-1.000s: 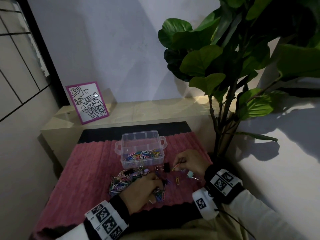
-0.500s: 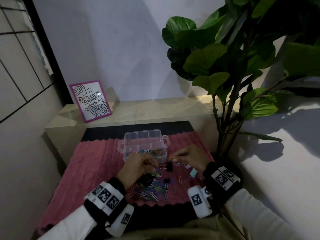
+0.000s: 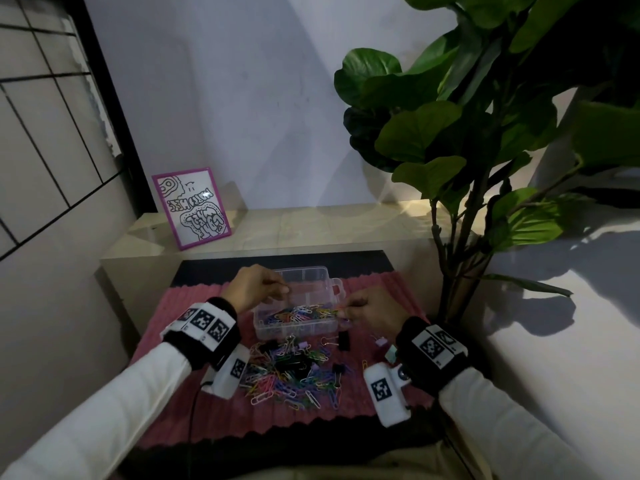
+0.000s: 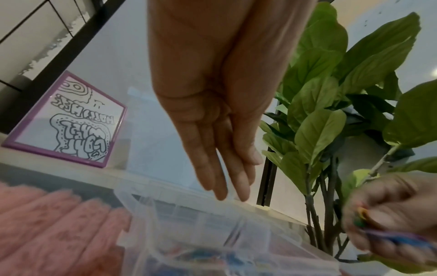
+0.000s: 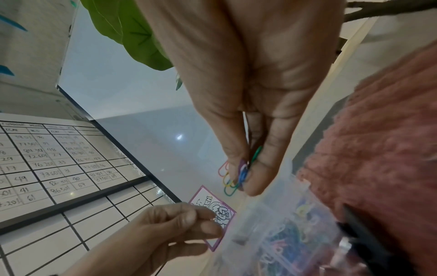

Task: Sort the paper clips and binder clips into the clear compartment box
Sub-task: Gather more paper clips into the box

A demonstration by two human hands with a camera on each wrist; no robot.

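Your right hand (image 5: 246, 130) pinches paper clips (image 5: 232, 180) above the clear box (image 3: 334, 289); your left hand (image 3: 254, 289) hangs loose beside. Most of the mixed pile (image 3: 291, 372) before the box remains.

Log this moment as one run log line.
right hand pinches paper clips beside clear box | left hand above box | loose pile on mat

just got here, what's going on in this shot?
A person is sorting clips into a clear compartment box on a pink mat. The right hand pinches a small bunch of coloured paper clips at the box's right edge. The left hand hovers over the box's left side; whether it holds anything is unclear. A mixed pile of clips lies unsorted in front.
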